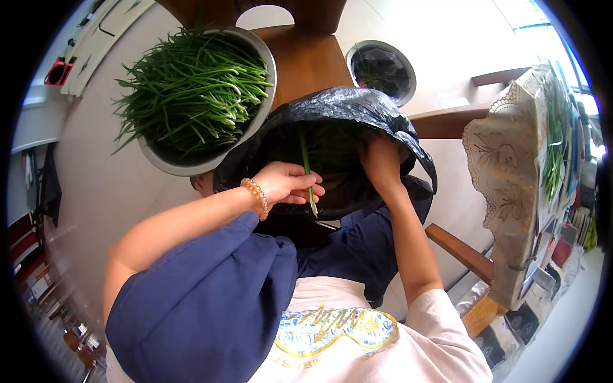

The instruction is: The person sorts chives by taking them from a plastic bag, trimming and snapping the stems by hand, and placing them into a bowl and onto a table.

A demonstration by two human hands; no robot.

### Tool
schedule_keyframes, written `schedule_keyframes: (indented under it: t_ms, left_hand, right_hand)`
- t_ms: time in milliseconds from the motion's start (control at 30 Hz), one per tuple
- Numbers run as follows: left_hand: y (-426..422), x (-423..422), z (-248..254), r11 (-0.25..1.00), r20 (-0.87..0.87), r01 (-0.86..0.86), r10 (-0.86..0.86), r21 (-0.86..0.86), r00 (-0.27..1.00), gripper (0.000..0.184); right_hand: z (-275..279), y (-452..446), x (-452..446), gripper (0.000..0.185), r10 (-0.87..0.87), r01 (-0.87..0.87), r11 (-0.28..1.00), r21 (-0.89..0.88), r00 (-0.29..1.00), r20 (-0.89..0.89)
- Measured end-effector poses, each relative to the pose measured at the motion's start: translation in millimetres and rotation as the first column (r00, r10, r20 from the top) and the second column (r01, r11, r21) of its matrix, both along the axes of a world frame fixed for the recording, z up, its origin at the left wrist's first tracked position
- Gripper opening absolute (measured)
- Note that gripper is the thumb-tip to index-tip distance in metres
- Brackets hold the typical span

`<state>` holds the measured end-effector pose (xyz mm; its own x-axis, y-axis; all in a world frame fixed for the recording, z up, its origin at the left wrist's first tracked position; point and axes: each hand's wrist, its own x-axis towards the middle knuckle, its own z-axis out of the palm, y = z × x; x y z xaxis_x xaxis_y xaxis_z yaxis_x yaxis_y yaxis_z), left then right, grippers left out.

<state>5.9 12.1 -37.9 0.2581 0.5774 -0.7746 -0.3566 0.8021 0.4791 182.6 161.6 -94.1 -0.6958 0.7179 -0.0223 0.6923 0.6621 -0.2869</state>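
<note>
In the view from the head, the left hand (281, 183) pinches one green stalk (305, 154) between its thumb and fingers. The stalk is over the open mouth of a black bag (357, 97), with its pale end pointing down toward the person. The right hand (383, 167) reaches inside the bag. Its fingertips are hidden in the dark, so I can't tell if they hold anything.

The thin stalk could bend or snap if the pinch is too hard, or drop if it is too loose. The bag is soft, so a tug could tip it and spill what is inside. Leaves (198, 89) are piled high in a big bowl (271, 70), so a bump could knock some off.

The bowl is beside a brown wooden seat (310, 64). A round bin (412, 86) stands on the pale floor (96, 153). To the right hangs a lacy cloth (501, 153).
</note>
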Motion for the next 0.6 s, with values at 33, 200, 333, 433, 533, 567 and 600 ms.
schedule_keyframes:
  t_ms: [33, 200, 333, 433, 533, 567, 600]
  left_hand:
    - [-2, -2, -4, 1.0, -0.041, -0.027, 0.027, 0.0, 0.999, 0.03]
    - [-4, -2, -11, 0.992, -0.144, -0.127, 0.126, 0.002, 0.982, 0.03]
    - [-2, 0, -16, 0.995, -0.21, -0.09, 0.097, 0.043, 0.973, 0.031]
    - [-10, -1, -40, 0.996, -0.235, -0.087, 0.09, 0.021, 0.968, 0.029]
    - [-27, -5, -98, 0.835, 0.118, -0.096, 0.038, 0.541, 0.992, 0.027]
    - [-30, -5, -102, 0.832, 0.198, -0.127, 0.021, 0.54, 0.98, 0.027]
    - [-30, -5, -100, 0.829, 0.277, -0.159, 0.004, 0.537, 0.961, 0.027]
  right_hand:
    - [21, -9, -6, 0.015, -0.08, 0.068, 0.983, -0.169, 0.995, -0.066]
    - [67, -52, -10, 0.032, -0.244, -0.009, 0.322, -0.947, 0.965, -0.092]
    - [55, -76, -12, 0.03, -0.277, -0.025, 0.159, -0.987, 0.959, -0.069]
    - [51, -79, -12, 0.024, -0.333, -0.07, 0.112, -0.991, 0.937, -0.104]
    - [51, -85, -12, 0.019, -0.428, -0.108, 0.136, -0.985, 0.89, -0.156]
    - [51, -87, -12, 0.019, -0.499, -0.123, 0.162, -0.979, 0.846, -0.188]
    - [51, -87, -12, 0.019, -0.497, -0.123, 0.164, -0.979, 0.847, -0.19]
